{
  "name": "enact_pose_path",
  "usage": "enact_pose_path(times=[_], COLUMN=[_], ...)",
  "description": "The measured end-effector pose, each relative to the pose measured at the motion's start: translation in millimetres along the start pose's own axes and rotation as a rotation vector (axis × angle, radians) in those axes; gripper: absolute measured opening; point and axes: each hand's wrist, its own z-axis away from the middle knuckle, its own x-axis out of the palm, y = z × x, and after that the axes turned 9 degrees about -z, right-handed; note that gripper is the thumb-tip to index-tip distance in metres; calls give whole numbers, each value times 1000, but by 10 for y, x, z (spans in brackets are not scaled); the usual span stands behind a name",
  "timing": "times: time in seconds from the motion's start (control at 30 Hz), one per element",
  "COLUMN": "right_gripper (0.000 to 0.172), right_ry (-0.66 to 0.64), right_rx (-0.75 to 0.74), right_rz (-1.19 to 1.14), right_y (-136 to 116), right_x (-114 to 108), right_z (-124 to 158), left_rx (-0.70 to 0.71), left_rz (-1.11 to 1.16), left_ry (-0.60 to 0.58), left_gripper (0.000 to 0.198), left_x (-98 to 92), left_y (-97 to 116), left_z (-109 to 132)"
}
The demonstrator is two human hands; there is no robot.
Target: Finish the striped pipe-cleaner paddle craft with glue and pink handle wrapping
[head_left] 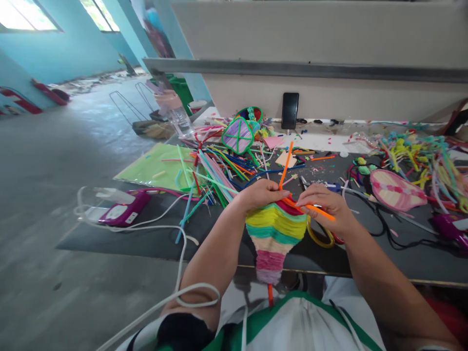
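My left hand point(260, 194) is closed on the top edge of a striped pipe-cleaner piece point(277, 222), wound in bands of red, yellow, teal, cream, pink and lilac. The piece hangs over the table's front edge, narrow end down, with a red-orange stem point(270, 295) below it. One bright orange pipe cleaner point(286, 165) stands upward beside my left thumb. My right hand point(327, 204) pinches an orange pipe cleaner point(321, 212) at the piece's upper right, its end pointing right. Beneath this hand lie yellow-handled scissors point(321, 238), partly hidden.
Bundles of loose pipe cleaners point(219, 175) and a finished purple-green fan shape point(238, 135) lie behind my left hand. A purple glue gun point(124, 208) with a white cord sits left, the cord looping past my left arm. A pink fan shape point(398, 190) lies right; a phone point(290, 111) leans behind.
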Motion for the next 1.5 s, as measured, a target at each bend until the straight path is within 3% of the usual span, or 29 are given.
enact_pose_path(times=[0.3,0.53,0.63,0.8,0.9,1.1,1.23,1.33,1.4,1.5], right_gripper=[17,16,14,12,12,14,11,14,19,25], right_ry=[-103,187,261,277,289,291,285,204,47,-187], right_rx=[-109,79,146,198,244,271,251,215,211,319], right_rz=[180,112,85,71,80,42,100,65,-19,-98], right_y=[-188,-272,-295,-313,-308,-242,-269,-352,-412,-484], right_x=[68,178,197,227,259,318,244,109,3,-126], right_z=[37,169,174,172,170,186,202,218,228,232], left_rx=[71,168,183,202,197,118,74,35,35,53], left_rz=[-51,4,-78,-189,-132,-8,26,13,-2,-27], left_ry=[40,-90,-139,-188,-221,-158,-212,-252,-278,-303], left_gripper=[42,41,36,26,24,20,15,13,12,15], left_x=[-17,-42,-74,-101,-82,4,43,39,29,23], left_y=[-19,-13,-36,-72,-95,-125,-117,-97,-84,-77], left_z=[33,72,81,63,32,-39,-68,-74,-74,-72])
